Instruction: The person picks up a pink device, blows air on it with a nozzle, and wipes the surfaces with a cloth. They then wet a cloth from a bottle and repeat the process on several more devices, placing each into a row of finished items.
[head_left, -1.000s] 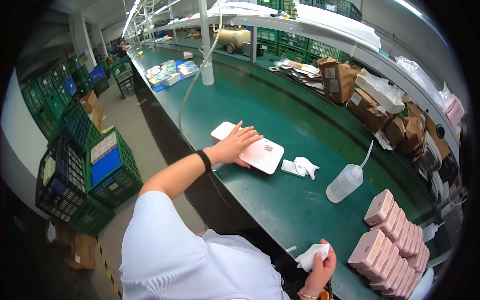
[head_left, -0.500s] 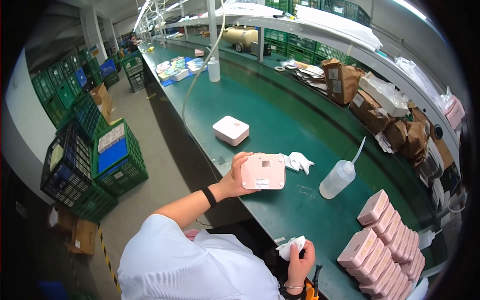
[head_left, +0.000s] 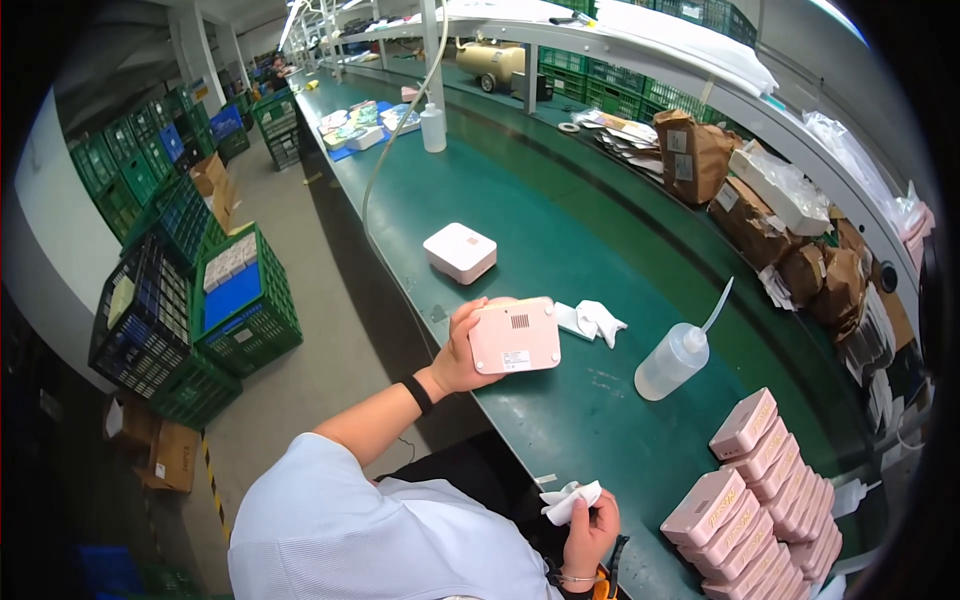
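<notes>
In the head view, a person's left hand [head_left: 465, 345] is clasping one end of a pink box [head_left: 520, 335], fingers bent around its edge, the thumb not clearly showing; the box is extending rightward from that grip, underside facing up toward the camera. The right hand [head_left: 592, 535], nearer the body, is pinching a crumpled white cloth [head_left: 572, 502] between thumb and fingers. With just one end being held, the smooth shell could be slipping over the bench edge if the clasp loosens; a careless swing rightward could be tipping the squeeze bottle [head_left: 673, 362]. The box is showing rounded corners, a slotted vent, a pale label and small round feet. Beyond the left grip, a second pink box [head_left: 460, 250] is resting on the glossy green bench [head_left: 560, 250]; right of the cloth hand, stacked pink boxes [head_left: 745, 500] are displaying gold lettering. The bottle is looking translucent, its spout slender and slanting.
</notes>
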